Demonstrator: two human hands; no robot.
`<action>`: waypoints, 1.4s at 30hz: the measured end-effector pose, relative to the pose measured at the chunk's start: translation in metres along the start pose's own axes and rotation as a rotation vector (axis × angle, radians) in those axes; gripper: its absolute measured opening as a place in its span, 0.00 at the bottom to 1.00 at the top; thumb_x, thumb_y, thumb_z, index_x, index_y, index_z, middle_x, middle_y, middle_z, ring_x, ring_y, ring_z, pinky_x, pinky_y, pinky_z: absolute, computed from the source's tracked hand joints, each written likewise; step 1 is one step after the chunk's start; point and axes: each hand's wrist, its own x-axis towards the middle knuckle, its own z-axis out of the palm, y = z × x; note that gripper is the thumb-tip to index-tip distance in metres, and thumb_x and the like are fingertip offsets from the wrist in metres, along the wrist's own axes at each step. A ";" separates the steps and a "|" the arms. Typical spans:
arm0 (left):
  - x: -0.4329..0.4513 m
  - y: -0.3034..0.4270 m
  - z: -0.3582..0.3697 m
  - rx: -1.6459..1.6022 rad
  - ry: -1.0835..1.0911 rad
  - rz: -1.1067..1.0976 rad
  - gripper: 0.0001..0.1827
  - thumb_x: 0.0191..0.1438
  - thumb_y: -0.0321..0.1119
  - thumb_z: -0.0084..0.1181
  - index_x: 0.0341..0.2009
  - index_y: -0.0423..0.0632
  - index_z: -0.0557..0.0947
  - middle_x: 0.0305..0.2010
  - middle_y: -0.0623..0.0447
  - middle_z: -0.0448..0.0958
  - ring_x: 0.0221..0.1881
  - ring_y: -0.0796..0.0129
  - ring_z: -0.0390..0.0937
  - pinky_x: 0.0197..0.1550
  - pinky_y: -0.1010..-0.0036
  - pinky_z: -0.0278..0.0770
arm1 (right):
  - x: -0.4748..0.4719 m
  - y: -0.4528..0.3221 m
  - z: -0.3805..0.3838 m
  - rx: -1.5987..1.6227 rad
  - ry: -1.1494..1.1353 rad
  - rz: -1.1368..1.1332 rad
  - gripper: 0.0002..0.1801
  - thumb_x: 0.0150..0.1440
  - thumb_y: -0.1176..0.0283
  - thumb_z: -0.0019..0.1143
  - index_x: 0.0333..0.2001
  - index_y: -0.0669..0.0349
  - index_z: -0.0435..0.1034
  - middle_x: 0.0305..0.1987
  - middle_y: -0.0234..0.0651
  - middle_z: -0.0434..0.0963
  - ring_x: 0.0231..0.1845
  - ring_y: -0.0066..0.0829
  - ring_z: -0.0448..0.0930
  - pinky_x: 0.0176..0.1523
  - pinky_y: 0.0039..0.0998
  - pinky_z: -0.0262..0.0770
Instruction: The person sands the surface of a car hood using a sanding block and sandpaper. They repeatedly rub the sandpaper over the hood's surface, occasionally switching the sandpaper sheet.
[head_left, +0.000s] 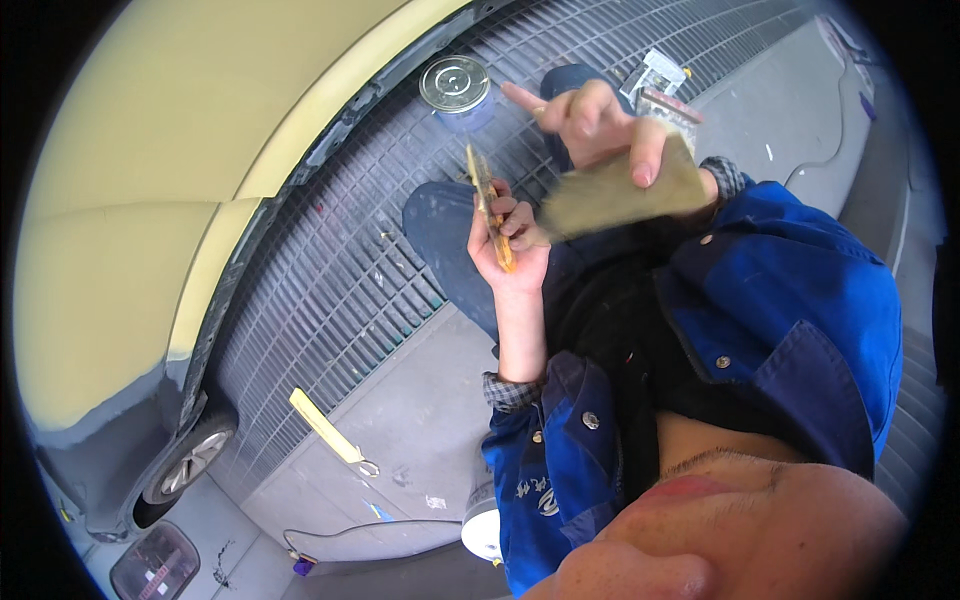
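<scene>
In my left hand (517, 247), palm up, I hold a putty knife (487, 199) with an orange handle. It is seen almost edge-on, and yellowish paste shows along its blade. My right hand (589, 124) grips a flat olive-yellow plate (637, 187) under the thumb, with the index finger stretched out. Motion blurs the plate's lower end, which lies just right of the left-hand fingers. Beyond both hands, a round metal tin (454, 86) with its lid on stands on the floor grating (337, 247).
A car side (165, 127), mostly pale yellow, curves along the left, with a wheel (195, 465) below. A smeared white tool (652, 75) and a red-edged one (667, 109) lie past my right hand. A yellow strip (322, 424) and a white container (484, 525) are lower down.
</scene>
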 end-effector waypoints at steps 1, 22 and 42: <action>0.001 0.000 0.000 -0.001 0.008 -0.037 0.20 0.71 0.41 0.46 0.60 0.42 0.72 0.41 0.54 0.81 0.34 0.70 0.74 0.27 0.76 0.81 | 0.008 -0.007 -0.003 0.051 0.011 0.022 0.13 0.71 0.50 0.46 0.42 0.43 0.71 0.59 0.44 0.67 0.62 0.51 0.72 0.74 0.77 0.30; -0.011 0.016 0.036 0.197 0.084 -0.147 0.24 0.74 0.42 0.38 0.63 0.35 0.66 0.37 0.46 0.78 0.32 0.66 0.74 0.24 0.75 0.76 | 0.059 -0.009 -0.031 -0.624 -1.308 0.128 0.14 0.50 0.64 0.62 0.14 0.52 0.79 0.14 0.24 0.74 0.35 0.31 0.83 0.77 0.78 0.29; -0.013 0.040 0.012 0.132 -0.037 0.101 0.22 0.73 0.46 0.43 0.59 0.41 0.71 0.33 0.54 0.77 0.30 0.69 0.70 0.23 0.74 0.71 | 0.023 0.005 -0.061 -0.406 0.138 0.479 0.21 0.68 0.50 0.53 0.49 0.57 0.75 0.54 0.37 0.78 0.63 0.35 0.75 0.74 0.61 0.53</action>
